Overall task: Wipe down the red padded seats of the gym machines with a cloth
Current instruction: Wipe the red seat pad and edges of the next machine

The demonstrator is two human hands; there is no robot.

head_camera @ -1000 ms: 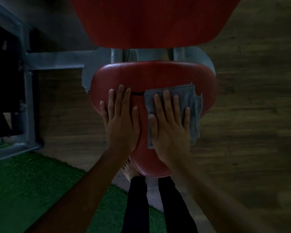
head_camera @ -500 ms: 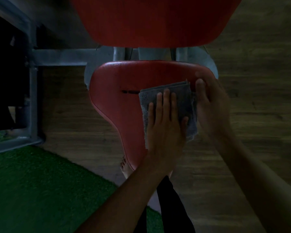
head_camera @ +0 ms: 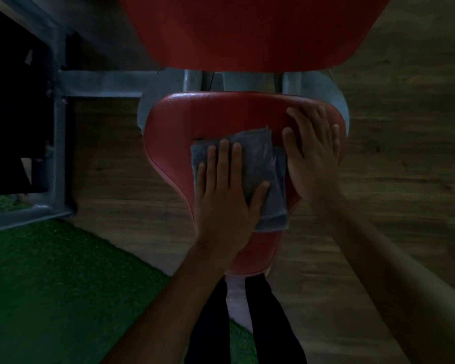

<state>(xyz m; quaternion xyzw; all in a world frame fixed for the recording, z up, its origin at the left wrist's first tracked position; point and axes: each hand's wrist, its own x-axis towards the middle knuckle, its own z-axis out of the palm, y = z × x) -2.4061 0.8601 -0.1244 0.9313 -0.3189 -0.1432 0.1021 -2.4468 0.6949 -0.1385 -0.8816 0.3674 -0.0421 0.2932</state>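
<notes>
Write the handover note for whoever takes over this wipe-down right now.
Left hand: open, pressing flat on the grey cloth.
Right hand: open, flat on the right side of the red seat, beside the cloth.
Cloth: folded, lying mid-seat.
Done: wiping is under way; how much is already clean cannot be told.
Left: probably the seat's bare left and near parts, then perhaps the red back pad above.
</notes>
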